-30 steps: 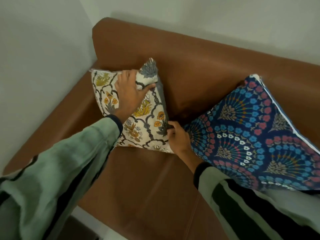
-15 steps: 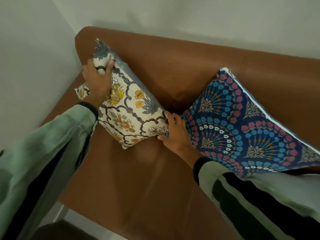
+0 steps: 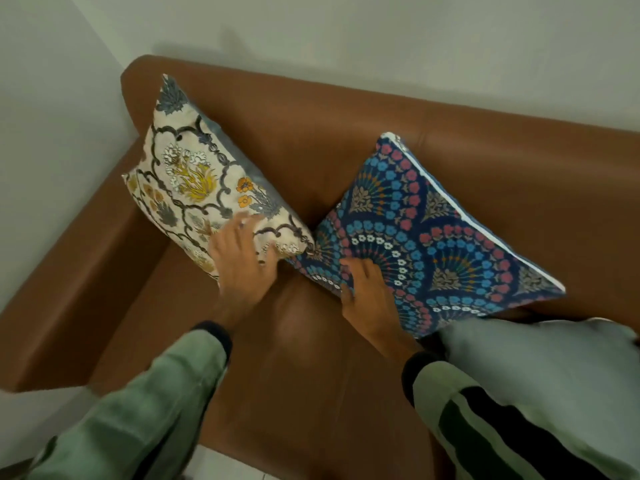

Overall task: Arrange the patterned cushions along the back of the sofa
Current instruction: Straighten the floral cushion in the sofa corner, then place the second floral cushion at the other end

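Note:
A cream floral cushion [image 3: 201, 181] stands tilted on its edge in the left corner of the brown sofa [image 3: 304, 368], leaning on the backrest and armrest. My left hand [image 3: 242, 261] grips its lower right corner, a little blurred. A dark blue cushion [image 3: 426, 237] with pink and blue fan patterns leans against the backrest to the right, its corner touching the cream one. My right hand [image 3: 360, 289] holds the blue cushion's lower left edge, fingers curled over it.
A plain grey cushion [image 3: 540, 362] lies on the seat at the right, under the blue cushion's lower edge. The sofa's left armrest [image 3: 79, 282] meets a white wall. The backrest [image 3: 485, 161] runs along the rear wall.
My left hand dropped from the cream cushion's top corner to its lower right corner. My right hand shifted from the cream cushion onto the blue cushion's edge. The cream cushion stands more upright.

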